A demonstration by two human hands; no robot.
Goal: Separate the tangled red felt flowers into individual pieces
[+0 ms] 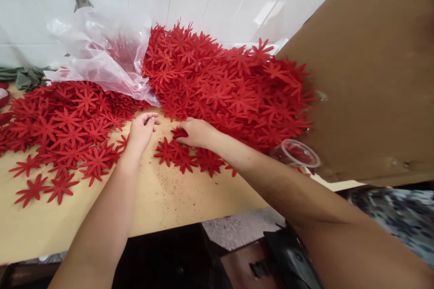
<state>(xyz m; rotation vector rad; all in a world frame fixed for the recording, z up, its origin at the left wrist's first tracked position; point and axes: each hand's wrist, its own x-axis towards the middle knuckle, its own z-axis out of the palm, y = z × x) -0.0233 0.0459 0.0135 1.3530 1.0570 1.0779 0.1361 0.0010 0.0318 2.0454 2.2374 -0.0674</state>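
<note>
My left hand (143, 130) is over the bare wood between two heaps, its fingers curled in and thumb close to them; I cannot make out anything in its grip. To its right, my right hand (196, 133) closes its thumb and fingers on a red flower-shaped cutout (179, 132). Just below that hand lies a small cluster of similar red cutouts (183, 159), with narrow rounded petals. A large heap of these cutouts (220, 90) rises behind my right hand. Another, flatter heap (71, 126) spreads to the left of my left hand.
A clear plastic bag (108, 61) rests between the heaps against the white tiled wall (210, 0). A clear round tub (300, 152) sits by the brown board (369, 76) at right. Small crumbs dot the wooden table (162, 207). Dark green fabric (29, 76) lies far left.
</note>
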